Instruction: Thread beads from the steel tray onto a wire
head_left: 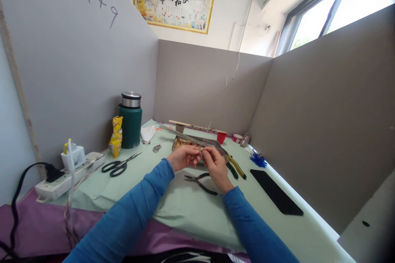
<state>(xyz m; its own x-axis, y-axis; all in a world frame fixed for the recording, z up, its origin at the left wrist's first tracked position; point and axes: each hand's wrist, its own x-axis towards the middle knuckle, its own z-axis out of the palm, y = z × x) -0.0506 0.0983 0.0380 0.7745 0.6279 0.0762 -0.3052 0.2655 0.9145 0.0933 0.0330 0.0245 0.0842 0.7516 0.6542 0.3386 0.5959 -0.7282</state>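
My left hand (pixel 186 157) and my right hand (pixel 215 167) meet over the front of a metal tray (pixel 216 143). The fingers of both are pinched together around something small, perhaps wire or beads, too tiny to name. Gold and red small pieces lie in the tray behind my hands. Thin straight wires (pixel 177 132) rest across its left rim. Just below my right hand lie black-handled pliers (pixel 200 181) with their jaws pointing left. Yellow-and-black handled pliers (pixel 236 166) lean out from the tray's right side.
Black scissors (pixel 119 165), a green thermos (pixel 131 125), a yellow packet (pixel 116 137) and a power strip (pixel 72 174) stand on the left. A red cup (pixel 221 137), a blue bundle (pixel 258 159) and a black flat strip (pixel 276 192) are to the right. Grey partitions (pixel 212 82) enclose the table.
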